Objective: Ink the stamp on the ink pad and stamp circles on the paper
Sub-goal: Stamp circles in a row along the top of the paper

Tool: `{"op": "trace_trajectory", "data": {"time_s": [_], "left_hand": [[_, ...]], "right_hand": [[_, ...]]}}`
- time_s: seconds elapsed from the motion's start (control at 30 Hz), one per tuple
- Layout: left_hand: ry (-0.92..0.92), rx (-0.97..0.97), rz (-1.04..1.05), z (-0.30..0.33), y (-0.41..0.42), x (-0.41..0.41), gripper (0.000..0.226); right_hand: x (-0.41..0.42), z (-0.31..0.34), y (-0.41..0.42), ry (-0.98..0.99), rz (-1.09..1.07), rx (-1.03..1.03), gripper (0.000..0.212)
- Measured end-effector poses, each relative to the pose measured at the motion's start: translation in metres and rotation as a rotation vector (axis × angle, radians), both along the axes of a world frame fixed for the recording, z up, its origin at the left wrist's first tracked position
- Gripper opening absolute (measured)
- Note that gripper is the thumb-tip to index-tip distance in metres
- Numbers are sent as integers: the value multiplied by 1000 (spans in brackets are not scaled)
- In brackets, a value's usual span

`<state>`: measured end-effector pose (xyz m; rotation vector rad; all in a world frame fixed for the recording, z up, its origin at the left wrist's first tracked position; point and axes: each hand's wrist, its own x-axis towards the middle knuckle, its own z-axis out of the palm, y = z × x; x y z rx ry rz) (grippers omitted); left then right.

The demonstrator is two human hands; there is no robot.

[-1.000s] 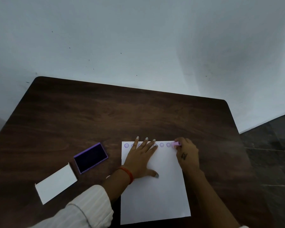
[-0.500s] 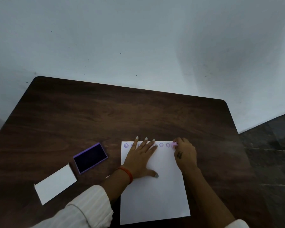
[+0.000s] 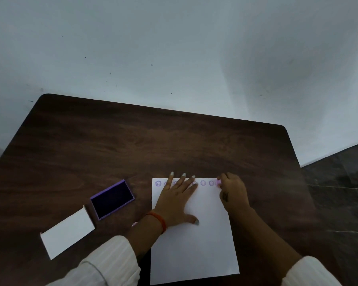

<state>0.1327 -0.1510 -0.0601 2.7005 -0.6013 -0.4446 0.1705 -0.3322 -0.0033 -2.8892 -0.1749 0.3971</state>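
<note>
Right hand [image 3: 234, 193] pinches the small pink stamp [image 3: 218, 182] upright at the paper [image 3: 194, 248] top-right corner; left hand [image 3: 177, 201] lies spread flat, pinning the light, slippery sheet (likely to skid).

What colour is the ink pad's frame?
Purple, around a dark, near-black inking surface; the ink pad shows in the head view, the only one.

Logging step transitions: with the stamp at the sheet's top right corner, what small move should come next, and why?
Probably lift the stamp and carry it to the ink pad. The right hand holds it at the paper's top right corner, so the row of circles has no room left. The left hand lies flat on the sheet.
</note>
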Motion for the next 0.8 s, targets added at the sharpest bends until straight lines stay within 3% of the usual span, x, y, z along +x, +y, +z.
{"op": "trace_trajectory", "data": {"time_s": [0.6, 0.8], "left_hand": [[-18, -11, 5, -5, 0, -1, 103], [-22, 3, -7, -2, 0, -1, 104]], "right_hand": [[3, -13, -5, -90, 114, -46, 27], [3, -7, -5, -29, 123, -86, 32]]}}
